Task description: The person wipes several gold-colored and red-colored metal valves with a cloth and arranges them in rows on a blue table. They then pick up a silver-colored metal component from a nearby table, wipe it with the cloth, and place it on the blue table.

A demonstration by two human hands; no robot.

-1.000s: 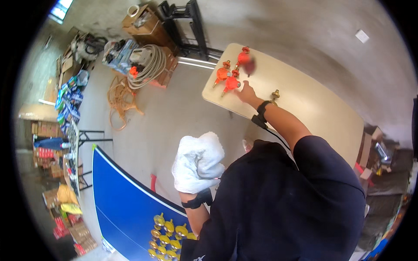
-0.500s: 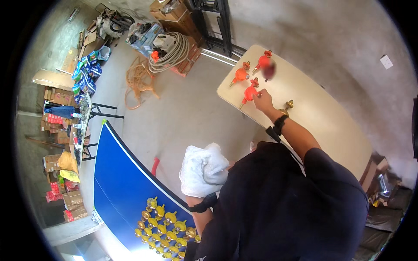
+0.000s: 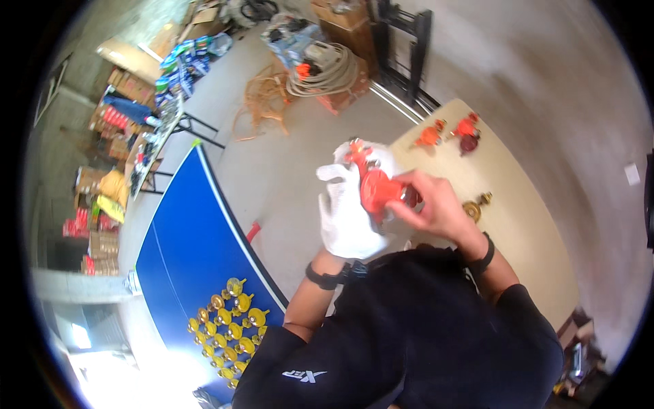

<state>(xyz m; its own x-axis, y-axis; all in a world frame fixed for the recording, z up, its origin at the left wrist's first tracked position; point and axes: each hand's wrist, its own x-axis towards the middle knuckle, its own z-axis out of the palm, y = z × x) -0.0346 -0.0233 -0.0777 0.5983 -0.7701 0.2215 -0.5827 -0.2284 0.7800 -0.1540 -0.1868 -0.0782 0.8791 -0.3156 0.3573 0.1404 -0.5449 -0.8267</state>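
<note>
In front of me, between the two tables, a red gas regulator (image 3: 375,189) with metal fittings is held up in both hands. My left hand (image 3: 349,221), in a white glove, cradles it from the left and below; one gloved finger stands away from it. My bare right hand (image 3: 439,208) pinches the regulator's right end with thumb and fingers, partly hiding that part. Two more regulators lie on the cream table: an orange-red one (image 3: 429,135) and a red one (image 3: 465,126) beside a dark red round part (image 3: 469,144). Closer to my right wrist sits a brass-yellow regulator (image 3: 473,209).
A cream table (image 3: 528,252) stands at my right. On the left, a blue table (image 3: 178,255) bears several yellow regulators (image 3: 235,330) in rows. Coiled hose (image 3: 334,71) and orange strapping (image 3: 267,102) lie beyond on the floor. A red piece (image 3: 254,232) lies near the blue table.
My right hand has lifted a red regulator off the cream table and brought it left. My gloved left hand has risen and opened from a bunched shape to support it. The view has shifted.
</note>
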